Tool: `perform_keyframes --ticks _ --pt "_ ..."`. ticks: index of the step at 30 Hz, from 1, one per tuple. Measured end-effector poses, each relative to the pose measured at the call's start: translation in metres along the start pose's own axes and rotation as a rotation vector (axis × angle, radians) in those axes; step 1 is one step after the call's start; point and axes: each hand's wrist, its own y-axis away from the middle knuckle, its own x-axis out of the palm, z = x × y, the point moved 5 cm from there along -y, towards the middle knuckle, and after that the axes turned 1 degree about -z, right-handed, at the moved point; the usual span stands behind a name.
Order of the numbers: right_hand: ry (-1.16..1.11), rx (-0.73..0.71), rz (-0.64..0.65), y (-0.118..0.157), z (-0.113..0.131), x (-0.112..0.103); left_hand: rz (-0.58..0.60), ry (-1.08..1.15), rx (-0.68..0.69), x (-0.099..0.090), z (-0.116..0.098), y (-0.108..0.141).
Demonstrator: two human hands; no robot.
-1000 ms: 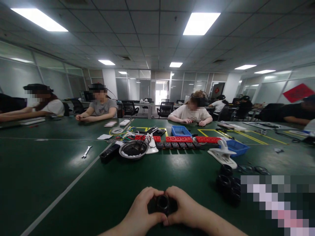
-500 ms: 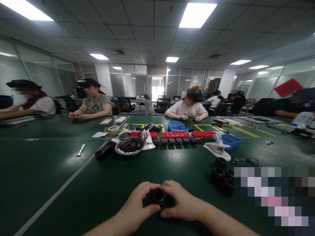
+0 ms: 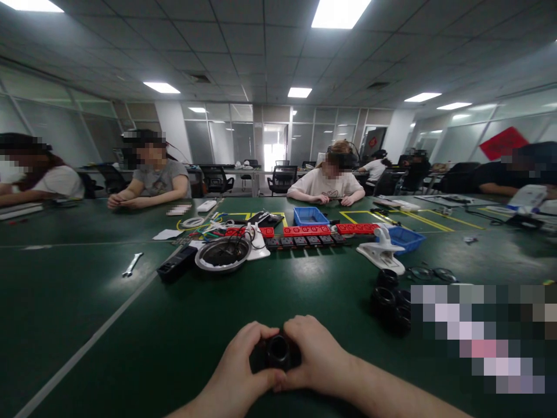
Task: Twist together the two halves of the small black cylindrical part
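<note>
Between my two hands, low in the middle of the head view, is a black ring-shaped part [image 3: 277, 350] with a round hole facing up. My left hand [image 3: 243, 360] curls round its left side, thumb along the near edge. From the right, my right hand [image 3: 317, 357] closes round it, its thumb meeting the left thumb in front. The part's underside is hidden, so I cannot tell whether it rests on the table. Several similar black round parts [image 3: 385, 299] stand clustered to the right of my hands.
Beyond my hands lie a metal bowl [image 3: 223, 255], a black box-shaped device [image 3: 176, 264], a wrench [image 3: 132, 265], red socket strips [image 3: 307, 230], a white clip stand [image 3: 382, 249], blue trays [image 3: 311, 216] and glasses [image 3: 433, 273]. Several people sit around the green table [image 3: 108, 302].
The whole view has tilted down and shifted slightly. My right thumb has moved in to meet my left thumb in front of the black part, which both hands still hold.
</note>
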Motion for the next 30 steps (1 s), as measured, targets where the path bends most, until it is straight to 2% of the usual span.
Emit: perform_keyframes --ticks 3,6,9,13,16,20,24,27,30 --pt "0.091 0.007 -0.042 0.001 0.005 0.0 -0.037 -0.02 0.01 0.001 0.0 0.001" --pt "0.043 -0.062 -0.044 0.003 0.007 -0.003 -0.034 -0.007 0.022 0.0 0.001 0.001" --pt "-0.081 -0.149 0.044 0.003 0.003 -0.006 0.011 -0.007 0.086 -0.002 -0.002 0.001" --pt "-0.172 -0.192 0.153 0.003 -0.003 -0.01 0.079 -0.03 0.155 -0.004 -0.009 0.003" --pt "-0.149 -0.146 0.128 0.002 -0.004 -0.008 0.062 -0.038 0.135 -0.002 -0.01 0.003" --pt "0.05 -0.016 0.016 0.003 0.002 -0.002 -0.039 -0.059 0.093 0.001 -0.007 0.004" --pt "0.162 0.023 -0.046 0.006 0.011 0.0 -0.092 -0.09 0.076 0.0 -0.005 0.005" --pt "0.033 -0.026 -0.053 0.007 0.012 -0.003 -0.046 -0.067 0.08 -0.002 -0.006 0.005" --pt "-0.149 -0.098 0.05 0.006 0.007 -0.006 0.037 -0.028 0.089 -0.003 -0.007 0.004"
